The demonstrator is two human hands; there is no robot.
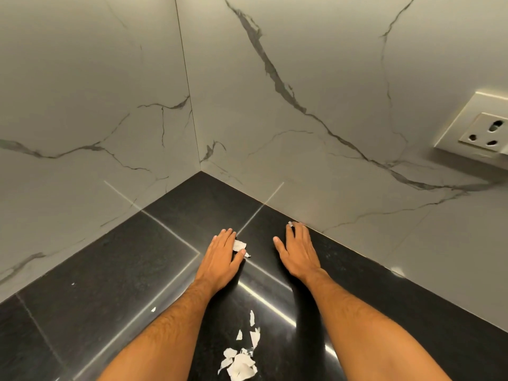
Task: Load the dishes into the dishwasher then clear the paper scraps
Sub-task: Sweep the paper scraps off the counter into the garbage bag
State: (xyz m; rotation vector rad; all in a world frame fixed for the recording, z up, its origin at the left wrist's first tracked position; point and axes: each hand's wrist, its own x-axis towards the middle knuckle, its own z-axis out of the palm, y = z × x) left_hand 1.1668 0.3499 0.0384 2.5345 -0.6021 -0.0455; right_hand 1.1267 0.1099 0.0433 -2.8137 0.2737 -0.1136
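Note:
Both of my hands lie flat, palms down, on a black stone countertop (115, 270) in a corner. My left hand (222, 257) rests with its fingers apart beside a white paper scrap (239, 245), which pokes out between forefinger and thumb. My right hand (298, 251) reaches to the wall's foot, its fingertips on a tiny white scrap (290, 223). A heap of torn white paper scraps (240, 362) lies between my forearms near the bottom edge. Two small scraps (153, 309) lie to the left. No dishes or dishwasher are in view.
White marble-patterned walls (275, 133) close the corner on the left and right. A white wall socket (486, 130) sits on the right wall above the counter.

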